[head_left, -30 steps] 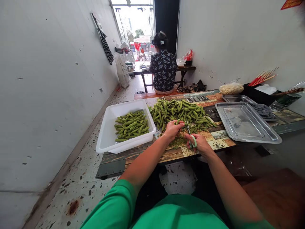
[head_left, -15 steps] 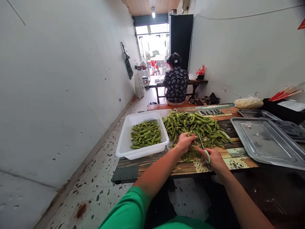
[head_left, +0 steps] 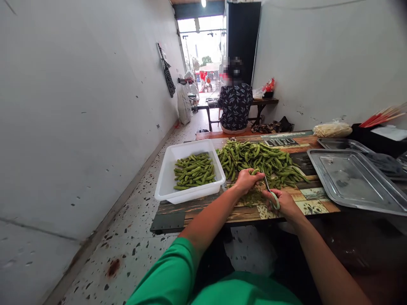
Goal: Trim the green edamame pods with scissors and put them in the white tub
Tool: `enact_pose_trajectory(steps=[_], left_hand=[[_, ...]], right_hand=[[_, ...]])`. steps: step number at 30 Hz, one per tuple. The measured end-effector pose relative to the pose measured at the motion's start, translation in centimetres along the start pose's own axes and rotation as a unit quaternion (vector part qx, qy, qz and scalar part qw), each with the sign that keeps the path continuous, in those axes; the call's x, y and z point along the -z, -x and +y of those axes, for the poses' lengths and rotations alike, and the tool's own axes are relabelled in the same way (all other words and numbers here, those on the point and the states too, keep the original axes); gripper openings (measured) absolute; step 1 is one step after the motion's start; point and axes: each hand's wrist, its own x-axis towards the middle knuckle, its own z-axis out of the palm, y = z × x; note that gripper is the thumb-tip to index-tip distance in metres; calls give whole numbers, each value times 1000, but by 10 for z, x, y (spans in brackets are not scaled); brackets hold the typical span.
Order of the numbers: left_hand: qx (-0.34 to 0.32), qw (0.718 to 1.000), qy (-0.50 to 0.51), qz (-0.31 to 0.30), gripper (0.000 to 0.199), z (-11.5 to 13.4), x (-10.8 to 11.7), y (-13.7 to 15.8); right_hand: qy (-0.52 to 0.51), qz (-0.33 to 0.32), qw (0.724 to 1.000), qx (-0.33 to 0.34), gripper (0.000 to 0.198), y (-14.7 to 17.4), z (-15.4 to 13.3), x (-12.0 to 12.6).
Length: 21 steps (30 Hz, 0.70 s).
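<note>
My left hand point(head_left: 248, 180) is closed on a green soybean pod point(head_left: 255, 171), just in front of the heap. In my right hand point(head_left: 284, 201) is a pair of scissors point(head_left: 274, 200) with pale green handles, its blades pointing up and left to the tip of that pod. Behind both hands spreads a large pile of soybean pods point(head_left: 257, 154) on the patterned table point(head_left: 203, 210). Small green trimmings point(head_left: 252, 198) lie on the table below my hands. To the left, a white plastic tub point(head_left: 165, 181) holds many loose pods point(head_left: 193, 171).
Metal trays point(head_left: 359, 180) lie at the right, near a bag of pale sticks point(head_left: 332, 129) and a black box point(head_left: 378, 137) with red-ended skewers. Beyond the table a person in a dark patterned shirt point(head_left: 235, 106) sits facing away. A white wall point(head_left: 95, 106) runs along the left.
The scissors' blades have come closer to the pod in my left hand, now at its end. My view has tilted down slightly. The tub and the pile have stayed put.
</note>
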Motion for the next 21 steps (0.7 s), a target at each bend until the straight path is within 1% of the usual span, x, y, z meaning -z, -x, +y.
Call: enact_pose_trajectory(steps=[3, 5, 9, 12, 16, 21], left_hand=[[-8, 1000, 11, 12, 30, 1, 1, -2], [-9, 1000, 17, 9, 29, 1, 2, -2], [-11, 1000, -3, 7, 23, 0, 3, -2], [-3, 1000, -21, 11, 18, -2, 5, -3], [5, 1000, -3, 17, 15, -2, 7, -6], [-6, 1000, -8, 23, 17, -1, 6, -5]], right_hand=[[-8, 2, 1000, -5, 40, 2, -3, 0], [-14, 3, 1000, -6, 40, 4, -4, 0], [-21, 1, 1000, -6, 40, 4, -4, 0], [-17, 3, 1000, -9, 41, 3, -4, 1], [-13, 1, 1000, -7, 41, 2, -4, 0], [-4, -4, 1000, -9, 41, 3, -6, 0]])
